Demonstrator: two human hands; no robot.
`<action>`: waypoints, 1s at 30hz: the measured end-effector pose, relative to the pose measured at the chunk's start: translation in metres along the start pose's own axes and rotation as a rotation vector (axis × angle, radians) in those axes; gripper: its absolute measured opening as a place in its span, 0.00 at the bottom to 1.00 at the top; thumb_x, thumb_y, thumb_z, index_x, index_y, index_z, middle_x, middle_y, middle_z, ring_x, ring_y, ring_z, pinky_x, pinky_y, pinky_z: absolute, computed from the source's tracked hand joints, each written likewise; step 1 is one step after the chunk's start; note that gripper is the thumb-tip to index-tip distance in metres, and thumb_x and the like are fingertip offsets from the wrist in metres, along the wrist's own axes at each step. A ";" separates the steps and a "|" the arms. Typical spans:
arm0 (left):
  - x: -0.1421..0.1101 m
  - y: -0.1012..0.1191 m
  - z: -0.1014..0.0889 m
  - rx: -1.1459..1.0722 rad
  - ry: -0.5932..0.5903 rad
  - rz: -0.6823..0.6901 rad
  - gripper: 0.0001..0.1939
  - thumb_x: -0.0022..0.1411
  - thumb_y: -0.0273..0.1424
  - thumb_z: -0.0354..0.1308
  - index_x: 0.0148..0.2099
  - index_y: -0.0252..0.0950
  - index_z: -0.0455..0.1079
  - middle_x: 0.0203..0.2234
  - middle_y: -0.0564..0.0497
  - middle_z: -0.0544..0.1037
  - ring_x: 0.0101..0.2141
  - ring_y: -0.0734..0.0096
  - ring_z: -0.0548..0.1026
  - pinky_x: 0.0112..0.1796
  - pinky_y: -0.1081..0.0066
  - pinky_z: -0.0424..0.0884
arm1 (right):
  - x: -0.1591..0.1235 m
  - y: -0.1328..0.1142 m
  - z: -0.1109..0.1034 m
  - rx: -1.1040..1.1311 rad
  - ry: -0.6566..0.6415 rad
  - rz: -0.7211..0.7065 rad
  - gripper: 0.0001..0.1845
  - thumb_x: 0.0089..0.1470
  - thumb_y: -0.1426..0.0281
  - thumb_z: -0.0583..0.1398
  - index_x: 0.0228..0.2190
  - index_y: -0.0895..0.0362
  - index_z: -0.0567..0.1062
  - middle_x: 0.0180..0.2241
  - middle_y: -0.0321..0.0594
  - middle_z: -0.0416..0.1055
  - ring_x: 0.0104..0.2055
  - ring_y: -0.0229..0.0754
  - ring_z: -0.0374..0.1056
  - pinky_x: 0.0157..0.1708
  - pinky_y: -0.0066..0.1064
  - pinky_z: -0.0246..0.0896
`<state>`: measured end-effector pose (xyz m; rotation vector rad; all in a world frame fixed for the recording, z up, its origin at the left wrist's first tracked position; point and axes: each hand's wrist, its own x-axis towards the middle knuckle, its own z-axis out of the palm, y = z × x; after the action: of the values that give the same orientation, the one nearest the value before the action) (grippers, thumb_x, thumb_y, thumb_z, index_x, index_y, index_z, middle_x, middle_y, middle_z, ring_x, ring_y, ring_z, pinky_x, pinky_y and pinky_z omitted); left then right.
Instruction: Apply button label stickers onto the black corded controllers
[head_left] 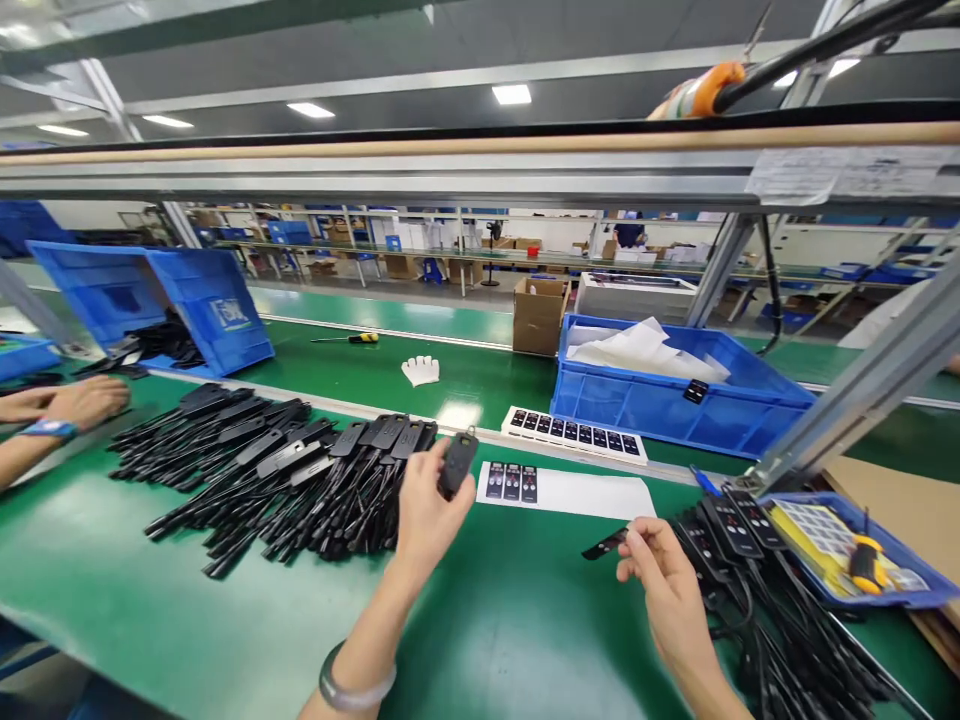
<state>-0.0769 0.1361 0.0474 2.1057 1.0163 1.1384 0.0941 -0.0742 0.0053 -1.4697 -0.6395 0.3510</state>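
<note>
Left hand (429,500): gripping black device (459,464)
Right hand (664,570): pinching thin dark strip (604,544)
Crate label (231,314): too blurred to read

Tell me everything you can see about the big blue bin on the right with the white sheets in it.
The blue bin is open-topped and looks like molded plastic, with ribbed outer walls. It stands upright on the green surface, holding loose, crumpled white sheets. A small black label is on its front wall. A brown cardboard box is by its left end. No hand touches it.
</note>
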 end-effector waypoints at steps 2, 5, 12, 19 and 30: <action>-0.019 0.012 0.019 -0.283 -0.288 -0.148 0.20 0.54 0.35 0.58 0.48 0.32 0.68 0.30 0.51 0.68 0.25 0.73 0.69 0.24 0.73 0.66 | -0.001 -0.001 0.000 0.067 -0.003 0.029 0.13 0.56 0.56 0.58 0.34 0.53 0.67 0.28 0.34 0.61 0.26 0.37 0.62 0.25 0.28 0.60; -0.050 0.025 0.044 -0.769 -0.685 -0.473 0.18 0.51 0.38 0.63 0.41 0.33 0.66 0.24 0.57 0.64 0.20 0.81 0.62 0.20 0.78 0.61 | -0.003 -0.001 -0.001 0.102 -0.020 0.055 0.12 0.56 0.57 0.58 0.34 0.53 0.67 0.27 0.33 0.61 0.24 0.36 0.61 0.22 0.26 0.58; -0.082 0.042 0.054 -1.018 -0.935 -0.718 0.23 0.52 0.35 0.64 0.46 0.33 0.61 0.35 0.47 0.75 0.29 0.74 0.75 0.37 0.68 0.72 | -0.008 -0.006 0.002 -0.006 -0.047 0.084 0.13 0.53 0.58 0.61 0.31 0.56 0.69 0.22 0.30 0.61 0.18 0.30 0.56 0.17 0.23 0.52; -0.089 0.043 0.055 -1.069 -1.046 -0.764 0.26 0.50 0.25 0.62 0.51 0.34 0.60 0.39 0.43 0.75 0.38 0.62 0.78 0.46 0.60 0.69 | -0.011 -0.016 0.002 -0.004 -0.038 0.117 0.13 0.51 0.60 0.63 0.30 0.57 0.72 0.21 0.31 0.62 0.17 0.30 0.55 0.16 0.23 0.52; -0.091 0.046 0.052 -1.088 -1.111 -0.714 0.31 0.51 0.32 0.66 0.55 0.36 0.57 0.36 0.44 0.77 0.40 0.59 0.78 0.45 0.58 0.69 | -0.012 -0.018 0.005 -0.032 -0.133 0.127 0.11 0.50 0.61 0.63 0.28 0.57 0.73 0.24 0.35 0.68 0.23 0.35 0.61 0.20 0.24 0.57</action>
<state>-0.0485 0.0305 0.0129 0.9874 0.3335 -0.0192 0.0789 -0.0793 0.0204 -1.5301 -0.6618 0.5430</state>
